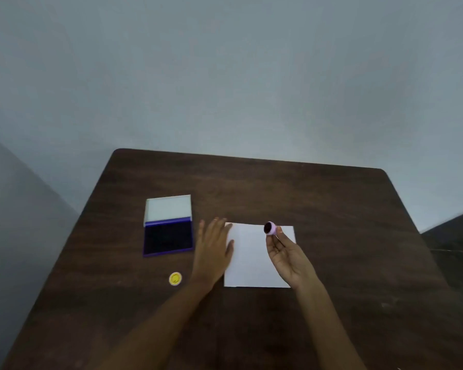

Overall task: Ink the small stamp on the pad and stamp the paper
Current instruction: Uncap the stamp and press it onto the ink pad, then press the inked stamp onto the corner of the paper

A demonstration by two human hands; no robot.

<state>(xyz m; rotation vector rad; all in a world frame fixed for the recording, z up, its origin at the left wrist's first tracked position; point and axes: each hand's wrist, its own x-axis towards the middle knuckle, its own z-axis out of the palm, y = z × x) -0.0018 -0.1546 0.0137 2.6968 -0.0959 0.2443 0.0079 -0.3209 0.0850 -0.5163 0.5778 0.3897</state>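
Note:
A white sheet of paper [251,260] lies on the dark wooden table [332,209]. My right hand [286,255] holds a small pink round stamp [270,228] at its fingertips above the paper's far edge, the dark inked face turned to the left. My left hand [214,244] rests flat with fingers spread on the paper's left edge. An open ink pad [168,238] with a dark blue surface and raised lid [168,209] sits to the left of that hand.
A small yellow round cap [175,278] lies on the table near the front left, below the ink pad. A pale wall rises behind the table's far edge.

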